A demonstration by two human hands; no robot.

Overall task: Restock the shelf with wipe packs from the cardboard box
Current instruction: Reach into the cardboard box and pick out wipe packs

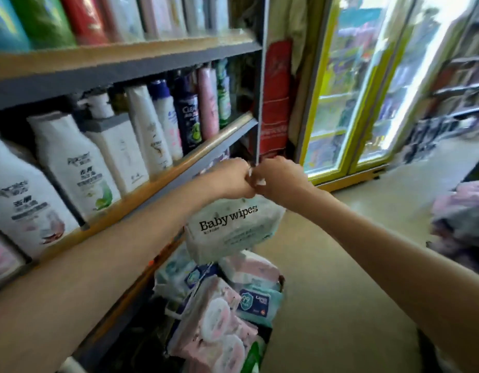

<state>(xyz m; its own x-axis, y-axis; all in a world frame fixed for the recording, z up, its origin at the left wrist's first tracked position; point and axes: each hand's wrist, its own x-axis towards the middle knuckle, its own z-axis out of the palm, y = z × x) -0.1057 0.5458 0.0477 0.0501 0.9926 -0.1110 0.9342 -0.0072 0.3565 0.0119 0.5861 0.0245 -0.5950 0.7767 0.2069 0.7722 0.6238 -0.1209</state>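
Two shelf boards of shampoo bottles (141,130) fill the left of the frame, on a grey shelf (225,138) whose edge runs to centre. At centre the left hand (233,179) and right hand (280,176), fists touching, pinch the top seam of a Baby wipes pack (230,227) hanging above the heaped wipe packs (219,305) at lower centre; the cardboard box itself is barely visible. A seam-only grip could slip or tear, dropping it. The corner post is close; open floor lies right, before the fridge (367,90).
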